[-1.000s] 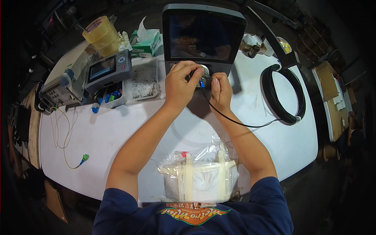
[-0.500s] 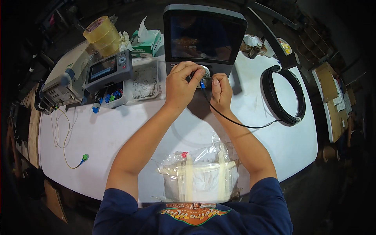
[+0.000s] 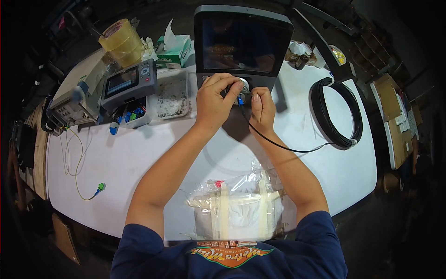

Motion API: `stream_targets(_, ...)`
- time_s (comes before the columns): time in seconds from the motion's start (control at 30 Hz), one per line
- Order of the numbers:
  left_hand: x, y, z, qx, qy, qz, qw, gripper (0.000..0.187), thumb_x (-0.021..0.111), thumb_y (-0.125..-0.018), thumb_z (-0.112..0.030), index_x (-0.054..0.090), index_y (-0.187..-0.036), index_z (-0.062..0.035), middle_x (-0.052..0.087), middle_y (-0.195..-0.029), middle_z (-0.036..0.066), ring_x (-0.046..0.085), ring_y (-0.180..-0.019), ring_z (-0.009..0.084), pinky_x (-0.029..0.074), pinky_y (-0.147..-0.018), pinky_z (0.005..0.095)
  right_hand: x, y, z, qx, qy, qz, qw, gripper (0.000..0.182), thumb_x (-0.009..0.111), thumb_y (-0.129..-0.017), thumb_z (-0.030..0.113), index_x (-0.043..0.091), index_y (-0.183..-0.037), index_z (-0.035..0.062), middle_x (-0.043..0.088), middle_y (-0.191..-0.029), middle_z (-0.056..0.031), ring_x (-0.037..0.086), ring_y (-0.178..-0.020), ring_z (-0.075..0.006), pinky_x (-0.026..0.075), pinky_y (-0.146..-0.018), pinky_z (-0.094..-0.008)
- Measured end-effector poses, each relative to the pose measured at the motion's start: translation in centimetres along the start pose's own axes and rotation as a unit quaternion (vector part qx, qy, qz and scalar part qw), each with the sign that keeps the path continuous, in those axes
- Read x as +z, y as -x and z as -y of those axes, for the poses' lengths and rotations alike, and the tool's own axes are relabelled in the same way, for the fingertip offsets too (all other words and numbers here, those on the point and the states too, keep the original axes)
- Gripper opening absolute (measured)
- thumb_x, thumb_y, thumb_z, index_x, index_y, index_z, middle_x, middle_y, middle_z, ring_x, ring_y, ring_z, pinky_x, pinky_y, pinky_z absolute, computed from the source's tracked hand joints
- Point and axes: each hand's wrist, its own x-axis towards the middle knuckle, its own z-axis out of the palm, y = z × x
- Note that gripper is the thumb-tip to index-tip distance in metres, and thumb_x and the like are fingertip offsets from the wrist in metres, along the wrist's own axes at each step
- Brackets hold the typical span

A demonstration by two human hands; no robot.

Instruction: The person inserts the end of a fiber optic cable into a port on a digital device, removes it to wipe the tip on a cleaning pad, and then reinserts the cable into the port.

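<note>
A blue fibre-optic connector (image 3: 240, 100) on a black cable (image 3: 283, 148) sits at the round silver fitting (image 3: 245, 83) on the front of a dark screen unit (image 3: 240, 44). My left hand (image 3: 215, 100) curls over that fitting, with thumb and fingers closed at the connector's upper end. Just to the right, my right hand (image 3: 262, 108) is closed, its thumb pressed against the bent fingers beside the fitting. What it grips is hidden. The cable runs from the connector across my right forearm to a black coil (image 3: 337, 114) on the table.
A handheld tester (image 3: 130, 84), a tray of white bits (image 3: 172, 100), a tissue box (image 3: 174, 52) and tape rolls (image 3: 121, 43) stand at left. A thin yellow fibre (image 3: 76, 174) with a green connector lies nearer. A taped plastic package (image 3: 239, 211) lies before my body.
</note>
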Motion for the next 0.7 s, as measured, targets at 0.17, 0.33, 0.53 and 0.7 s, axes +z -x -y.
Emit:
stream_targets(0.17,0.0,0.1,0.1,-0.005,0.002,0.001,1.000,0.017,0.077,-0.092,-0.021,0.079,-0.099,-0.0061,0.073,-0.100,0.004,0.064,-0.089,0.0212,0.050,-0.078,0.0322,-0.2,0.1,-0.2,0.011,-0.003,0.011,1.000,0.024,0.050,-0.108,0.020,0.055,-0.096,0.0010,0.056,-0.088,-0.0097,0.052,-0.072,-0.0199,0.044,-0.067,-0.0320)
stream_targets(0.33,-0.1,0.0,-0.3,-0.019,0.011,0.003,1.000,0.019,0.077,-0.092,-0.023,0.078,-0.099,-0.0057,0.072,-0.101,0.004,0.064,-0.090,0.0213,0.050,-0.079,0.0325,-0.2,-0.2,0.1,0.019,-0.015,-0.010,1.000,0.024,0.052,-0.107,0.021,0.056,-0.096,0.0008,0.056,-0.087,-0.0089,0.052,-0.072,-0.0199,0.044,-0.066,-0.0317)
stream_targets(0.53,-0.3,-0.1,-0.9,-0.052,0.008,0.008,0.999,0.023,0.078,-0.091,-0.028,0.077,-0.098,-0.0059,0.072,-0.099,0.004,0.064,-0.089,0.0208,0.050,-0.081,0.0335,-0.4,-0.4,-0.2,-0.017,0.008,0.002,1.000,0.023,0.052,-0.107,0.020,0.056,-0.094,0.0005,0.056,-0.087,-0.0100,0.052,-0.073,-0.0214,0.044,-0.067,-0.0323)
stream_targets(0.7,-0.2,-0.1,-0.6,-0.036,0.005,0.021,0.999,0.021,0.077,-0.091,-0.026,0.077,-0.097,-0.0061,0.071,-0.097,0.003,0.064,-0.090,0.0204,0.050,-0.080,0.0332,-0.4,-0.5,-0.1,-0.027,0.012,0.006,1.000,0.023,0.052,-0.107,0.019,0.056,-0.094,0.0007,0.055,-0.088,-0.0107,0.052,-0.073,-0.0230,0.044,-0.067,-0.0331)
